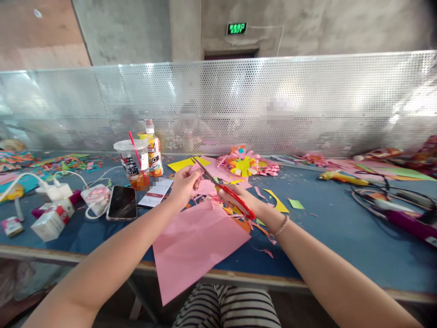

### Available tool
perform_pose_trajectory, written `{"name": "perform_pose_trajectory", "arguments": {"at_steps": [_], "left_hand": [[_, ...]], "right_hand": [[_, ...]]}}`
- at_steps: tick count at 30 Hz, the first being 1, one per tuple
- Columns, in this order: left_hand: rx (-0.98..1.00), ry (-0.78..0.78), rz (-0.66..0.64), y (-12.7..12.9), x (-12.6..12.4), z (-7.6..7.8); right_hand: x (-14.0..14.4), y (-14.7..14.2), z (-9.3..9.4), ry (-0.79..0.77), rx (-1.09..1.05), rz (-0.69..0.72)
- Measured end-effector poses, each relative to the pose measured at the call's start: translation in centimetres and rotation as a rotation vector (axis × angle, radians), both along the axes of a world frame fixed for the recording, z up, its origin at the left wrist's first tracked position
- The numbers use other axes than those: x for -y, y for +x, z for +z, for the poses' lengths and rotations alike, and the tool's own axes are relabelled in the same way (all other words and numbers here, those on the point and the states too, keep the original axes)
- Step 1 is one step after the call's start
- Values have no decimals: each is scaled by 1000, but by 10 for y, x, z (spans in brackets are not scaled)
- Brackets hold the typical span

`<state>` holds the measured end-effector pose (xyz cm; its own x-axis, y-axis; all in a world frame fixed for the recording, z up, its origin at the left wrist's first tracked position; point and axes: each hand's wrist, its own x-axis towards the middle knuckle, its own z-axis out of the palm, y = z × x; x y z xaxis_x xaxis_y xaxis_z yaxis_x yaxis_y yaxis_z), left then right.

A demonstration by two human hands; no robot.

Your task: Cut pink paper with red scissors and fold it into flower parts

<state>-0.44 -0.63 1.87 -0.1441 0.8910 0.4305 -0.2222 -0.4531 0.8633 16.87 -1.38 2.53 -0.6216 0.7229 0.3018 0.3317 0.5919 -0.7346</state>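
Note:
My right hand (239,197) is closed round a pair of scissors (235,199) with red handles. Its blades point up and to the left, partly apart, and pass just beside my left hand (186,184). The fingers of my left hand are pinched together near the blades; what they hold, if anything, is too small to make out. Below both hands lies a large sheet of pink paper (198,248), one corner hanging past the table's front edge. Beyond them are yellow paper (184,164) and a layered paper flower (246,166) with a yellow centre.
Left of my hands are a phone (122,202), a second lit phone (157,192), a plastic cup (133,159) with a straw, and a drink bottle (155,152). Chargers and cables lie farther left. A purple tool (409,223) with a cord is at right. A perforated metal screen (232,105) stands behind.

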Motion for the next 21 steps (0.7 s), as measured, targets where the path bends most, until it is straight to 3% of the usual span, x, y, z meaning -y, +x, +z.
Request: {"name": "perform_pose_trajectory", "arguments": {"at_steps": [6, 12, 21], "left_hand": [[17, 19, -6, -1, 0, 1], [41, 4, -24, -1, -1, 1], [71, -39, -51, -1, 2, 3]], "right_hand": [[-3, -1, -2, 7, 34, -2], [-2, -2, 0, 100, 117, -105], [-5, 3, -2, 155, 131, -48]]}}
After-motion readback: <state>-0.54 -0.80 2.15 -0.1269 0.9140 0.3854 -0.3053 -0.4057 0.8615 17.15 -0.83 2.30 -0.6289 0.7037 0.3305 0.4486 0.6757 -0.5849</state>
